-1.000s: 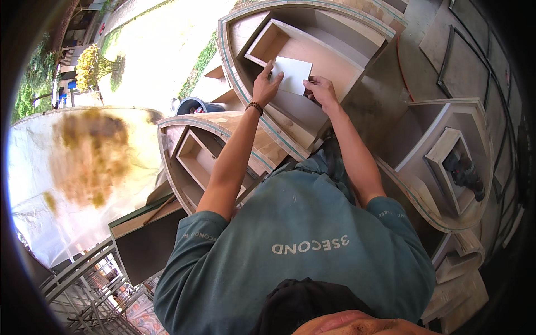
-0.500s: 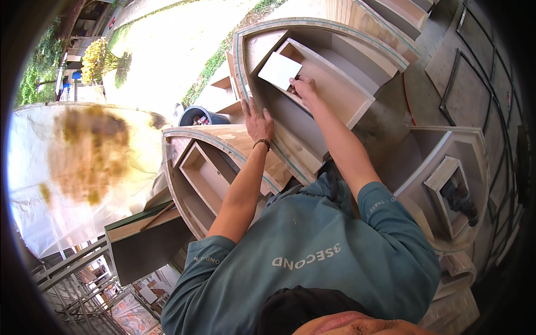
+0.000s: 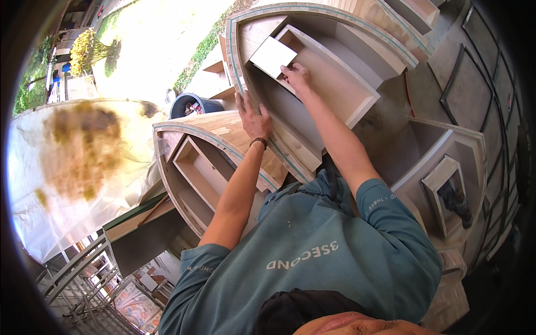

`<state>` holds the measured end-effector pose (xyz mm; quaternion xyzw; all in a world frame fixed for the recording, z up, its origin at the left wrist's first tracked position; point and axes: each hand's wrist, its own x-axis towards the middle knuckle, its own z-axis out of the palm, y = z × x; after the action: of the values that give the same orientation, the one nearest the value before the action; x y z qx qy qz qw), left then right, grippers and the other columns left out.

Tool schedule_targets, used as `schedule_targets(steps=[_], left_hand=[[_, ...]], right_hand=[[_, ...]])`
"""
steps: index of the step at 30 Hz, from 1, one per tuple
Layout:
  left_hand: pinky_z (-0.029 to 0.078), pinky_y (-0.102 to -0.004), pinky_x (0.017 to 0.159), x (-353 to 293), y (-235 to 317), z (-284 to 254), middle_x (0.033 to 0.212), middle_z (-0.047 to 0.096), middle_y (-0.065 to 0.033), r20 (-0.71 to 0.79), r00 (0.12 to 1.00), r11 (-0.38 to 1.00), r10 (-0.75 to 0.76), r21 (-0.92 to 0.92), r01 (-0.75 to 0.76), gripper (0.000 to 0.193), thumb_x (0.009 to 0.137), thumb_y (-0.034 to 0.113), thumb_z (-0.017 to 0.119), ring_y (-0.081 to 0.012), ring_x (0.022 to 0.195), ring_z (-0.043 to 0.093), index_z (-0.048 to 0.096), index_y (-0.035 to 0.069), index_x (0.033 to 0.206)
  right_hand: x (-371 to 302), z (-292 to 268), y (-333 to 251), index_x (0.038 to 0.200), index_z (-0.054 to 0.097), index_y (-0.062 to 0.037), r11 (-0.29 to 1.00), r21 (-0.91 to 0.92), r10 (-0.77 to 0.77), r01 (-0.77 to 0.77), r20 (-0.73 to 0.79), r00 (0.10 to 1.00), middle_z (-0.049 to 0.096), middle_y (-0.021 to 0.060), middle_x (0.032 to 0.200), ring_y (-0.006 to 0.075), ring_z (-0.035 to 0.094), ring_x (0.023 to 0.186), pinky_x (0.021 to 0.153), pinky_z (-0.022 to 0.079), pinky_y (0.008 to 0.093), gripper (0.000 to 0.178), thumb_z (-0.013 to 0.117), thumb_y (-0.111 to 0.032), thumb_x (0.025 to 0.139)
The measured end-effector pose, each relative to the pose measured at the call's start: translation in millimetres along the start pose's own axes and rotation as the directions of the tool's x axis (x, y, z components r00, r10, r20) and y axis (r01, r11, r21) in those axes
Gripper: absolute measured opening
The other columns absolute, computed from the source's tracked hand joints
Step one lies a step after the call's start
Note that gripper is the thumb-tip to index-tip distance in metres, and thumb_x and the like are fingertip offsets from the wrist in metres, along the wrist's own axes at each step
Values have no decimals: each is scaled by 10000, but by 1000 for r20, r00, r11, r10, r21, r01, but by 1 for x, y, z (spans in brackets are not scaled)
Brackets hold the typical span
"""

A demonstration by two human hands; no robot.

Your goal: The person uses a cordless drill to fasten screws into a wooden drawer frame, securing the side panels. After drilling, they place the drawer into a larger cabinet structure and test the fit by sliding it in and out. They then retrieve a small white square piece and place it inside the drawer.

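A boat-shaped wooden cabinet (image 3: 368,18) with a curved, teal-striped rim lies in front of me, its open inside facing up. My right hand (image 3: 297,77) reaches into it, fingers closed at the near corner of a pale square piece (image 3: 272,56). Whether this piece is a sheet or a thin board, I cannot tell. It lies over the pointed end of a long inner box (image 3: 335,70). My left hand (image 3: 255,118), with a beaded bracelet at the wrist, rests on the cabinet's near rim with its fingers stretched out.
Another boat-shaped cabinet (image 3: 192,129) lies at left, below my left forearm. A third (image 3: 474,134) stands at right with a dark tool (image 3: 455,202) in its inner frame. Beyond my left hand is a bin (image 3: 192,104). Stained plastic sheeting (image 3: 84,162) hangs at far left.
The view has shifted slightly, so the cabinets sit higher and further left. Both hands keep nearly the same places on the cabinet and the pale piece.
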<state>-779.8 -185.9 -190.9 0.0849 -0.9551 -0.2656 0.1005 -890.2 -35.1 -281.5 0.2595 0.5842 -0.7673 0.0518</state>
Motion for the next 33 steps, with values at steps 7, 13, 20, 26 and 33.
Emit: schedule_targets(steps=[7, 13, 20, 26, 33], left_hand=[[326, -429, 1186, 5, 9, -1, 1618, 253, -180, 64, 997, 998, -35, -40, 38, 667, 904, 153, 598, -369, 1488, 287, 376, 76, 1528], [342, -426, 1175, 5, 8, -2, 1617, 258, -168, 59, 998, 999, -34, -28, 36, 680, 885, 153, 598, -357, 1487, 295, 384, 78, 1526], [352, -422, 1171, 7, 16, -3, 1617, 259, -164, 71, 996, 999, -45, -24, 47, 676, 878, 141, 598, -352, 1486, 299, 390, 82, 1518], [413, -441, 1115, 4, 8, -1, 1624, 275, -148, 8, 1000, 1000, -15, -3, 15, 679, 875, 145, 587, -381, 1438, 374, 400, 140, 1528], [410, -444, 1114, 6, 8, 0, 1618, 279, -158, 11, 1000, 1000, -8, 1, 8, 666, 877, 140, 586, -389, 1434, 374, 410, 130, 1519]], right_hand=[[15, 3, 27, 1126, 669, 89, 993, -104, -57, 52, -40, 998, 739, 185, 1006, 244, 697, 884, 773, 538, 363, 475, 756, -317, 897], [11, -1, 7, 940, 668, 31, 982, -186, -49, 28, -112, 992, 724, 186, 920, 272, 691, 843, 729, 517, 403, 331, 696, -298, 931], [46, -46, -23, 913, 636, -23, 979, -155, -172, 135, -263, 949, 672, 49, 815, 114, 636, 704, 576, 484, 281, 260, 614, -264, 1008], [39, -39, -62, 1102, 625, 15, 988, 138, 105, -72, -248, 963, 670, 99, 913, 178, 688, 704, 532, 590, 314, 327, 580, -300, 1030], [27, -31, -72, 1158, 522, -3, 926, 366, 153, -95, -133, 979, 617, 98, 990, 239, 727, 707, 593, 632, 360, 285, 529, -271, 1060]])
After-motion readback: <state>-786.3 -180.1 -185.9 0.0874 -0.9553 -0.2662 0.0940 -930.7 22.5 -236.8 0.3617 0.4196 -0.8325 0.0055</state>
